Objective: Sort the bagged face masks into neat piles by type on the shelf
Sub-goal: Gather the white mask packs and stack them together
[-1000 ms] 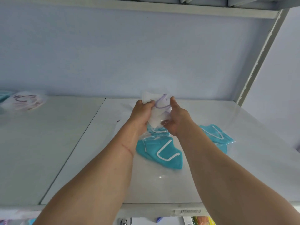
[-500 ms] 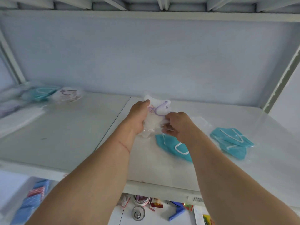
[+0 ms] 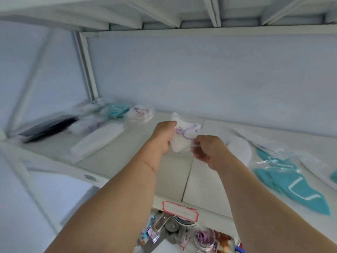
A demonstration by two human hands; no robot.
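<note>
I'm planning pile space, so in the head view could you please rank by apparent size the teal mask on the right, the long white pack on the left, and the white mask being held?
1. teal mask, though it lies nearer the camera
2. long white pack, close behind it
3. held white mask, partly covered by the left hand and right hand

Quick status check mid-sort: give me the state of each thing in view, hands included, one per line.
Left hand: grips the white purple-strap mask bag's left edge.
Right hand: pinches its lower right corner.
White purple-strap mask bag: held up above the shelf.
Teal mask bags: lying flat, right side.
White pink-strap mask bag: resting at the back left.
Long white pack: lying flat, left.
Black pack: blurred, far left.
</note>
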